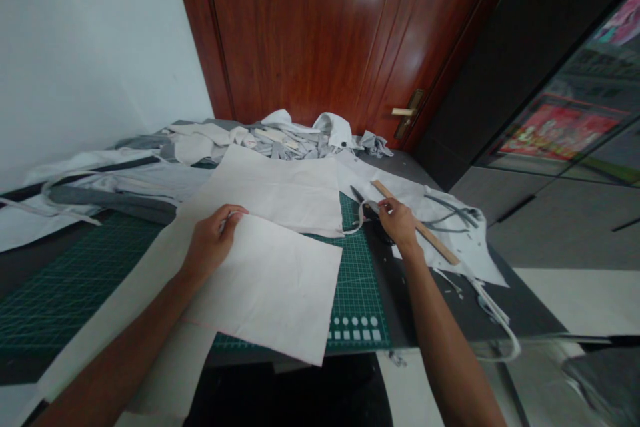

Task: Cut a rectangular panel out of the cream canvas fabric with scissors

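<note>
My left hand (213,240) is closed in a pinch on the upper edge of a white fabric piece (285,280). That piece lies over a larger white cloth (280,193) on the green cutting mat (357,287). At the right, my right hand (397,219) has its fingertips pinched on the end of a narrow white fabric strip (361,217), which curls back to the larger cloth's corner. Dark scissors (357,194) lie beside and partly under this hand, their handles partly hidden. Passing by the hand is a wooden ruler (437,243).
Fabric scraps (285,143) are heaped along the back, against a brown door (300,33). Folded white and grey cloth (120,190) lies at the left. More white cloth (465,253) with grey strips is at the right, and a pale cord (500,320) hangs over the table's front edge.
</note>
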Motion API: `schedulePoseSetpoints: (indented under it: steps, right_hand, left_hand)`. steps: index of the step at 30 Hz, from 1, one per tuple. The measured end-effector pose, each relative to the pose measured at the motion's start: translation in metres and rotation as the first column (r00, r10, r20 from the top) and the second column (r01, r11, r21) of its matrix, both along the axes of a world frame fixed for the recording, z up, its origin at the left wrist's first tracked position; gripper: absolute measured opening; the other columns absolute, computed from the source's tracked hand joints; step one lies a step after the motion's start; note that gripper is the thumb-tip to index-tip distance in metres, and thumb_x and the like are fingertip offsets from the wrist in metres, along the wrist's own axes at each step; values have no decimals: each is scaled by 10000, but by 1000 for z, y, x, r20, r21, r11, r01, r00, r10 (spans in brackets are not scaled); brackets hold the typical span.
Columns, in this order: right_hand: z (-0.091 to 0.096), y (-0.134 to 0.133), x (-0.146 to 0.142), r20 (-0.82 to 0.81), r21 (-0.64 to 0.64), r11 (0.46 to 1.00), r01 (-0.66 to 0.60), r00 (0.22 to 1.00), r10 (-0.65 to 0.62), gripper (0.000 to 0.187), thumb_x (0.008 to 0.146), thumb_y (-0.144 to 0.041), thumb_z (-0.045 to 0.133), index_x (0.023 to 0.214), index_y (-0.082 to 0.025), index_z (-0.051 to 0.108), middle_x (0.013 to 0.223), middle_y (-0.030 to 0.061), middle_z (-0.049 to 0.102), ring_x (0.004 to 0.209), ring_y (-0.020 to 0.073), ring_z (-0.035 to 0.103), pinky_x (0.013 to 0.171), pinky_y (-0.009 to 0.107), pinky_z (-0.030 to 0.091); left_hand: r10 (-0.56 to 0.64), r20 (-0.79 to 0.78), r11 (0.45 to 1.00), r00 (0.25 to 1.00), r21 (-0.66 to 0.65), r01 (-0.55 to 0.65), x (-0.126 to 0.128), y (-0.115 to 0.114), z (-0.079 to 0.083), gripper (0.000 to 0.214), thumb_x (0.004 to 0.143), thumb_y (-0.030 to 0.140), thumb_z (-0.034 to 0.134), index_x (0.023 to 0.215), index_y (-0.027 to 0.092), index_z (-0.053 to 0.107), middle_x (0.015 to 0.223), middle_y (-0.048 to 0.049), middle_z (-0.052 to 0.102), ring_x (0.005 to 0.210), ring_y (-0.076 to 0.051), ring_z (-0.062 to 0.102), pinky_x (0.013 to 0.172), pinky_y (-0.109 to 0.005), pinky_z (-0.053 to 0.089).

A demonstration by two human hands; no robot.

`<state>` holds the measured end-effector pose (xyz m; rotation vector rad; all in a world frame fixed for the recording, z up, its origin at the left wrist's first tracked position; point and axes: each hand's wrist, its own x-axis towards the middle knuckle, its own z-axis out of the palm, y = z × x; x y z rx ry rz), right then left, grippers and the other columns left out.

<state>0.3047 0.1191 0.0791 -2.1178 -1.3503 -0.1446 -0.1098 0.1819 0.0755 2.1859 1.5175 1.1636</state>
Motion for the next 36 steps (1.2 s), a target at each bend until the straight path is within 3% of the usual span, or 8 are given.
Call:
schedulePoseSetpoints:
  steps: [10,17,22,30,36]
  right_hand:
    - [6,-5,2,47,-76,995,70,997,-66,285,971,-198,523,1082,-184,785,1039,114,810,949,267,755,814,315,520]
    - [-6,-9,7,156,-183,980,80,986,-52,263,972,-217,561,969,-115,803,922,190,797,933,323,767,823,368,548]
    - [-13,-5,4,211,-215,975,65,977,-19,312,986,-220,509,990,-115,802,926,193,793,913,326,770,829,397,563]
    - [-11,-11,6,265,-225,963,151,960,-88,338,963,-203,494,1024,-21,773,983,297,755,982,374,750,847,454,557]
    - [-7,-20,9,283,-327,918,225,950,-132,326,948,-352,617,1014,-70,768,1068,269,768,1110,420,712,1023,611,450]
  left_hand:
    - [-3,10,1000,1000,-2,3,0,-1,1,495,979,582,390,1035,205,706,946,-30,770,741,-177,647,738,-261,463]
    - [10,3,1000,1000,-30,-10,2,-6,6,445,998,531,405,1050,198,695,982,-28,768,765,-177,639,750,-251,465]
    - [18,-1,999,1000,-37,-18,2,-6,6,428,992,507,420,1050,187,698,949,-21,754,721,-159,618,734,-243,452]
    - [37,-16,998,999,-49,-38,2,-5,4,444,990,528,414,1052,191,696,903,-9,734,662,-153,590,688,-249,439]
    - [133,-34,991,991,-25,-134,-1,-2,2,375,1006,454,403,1052,194,668,1020,-46,754,899,-206,675,838,-275,491]
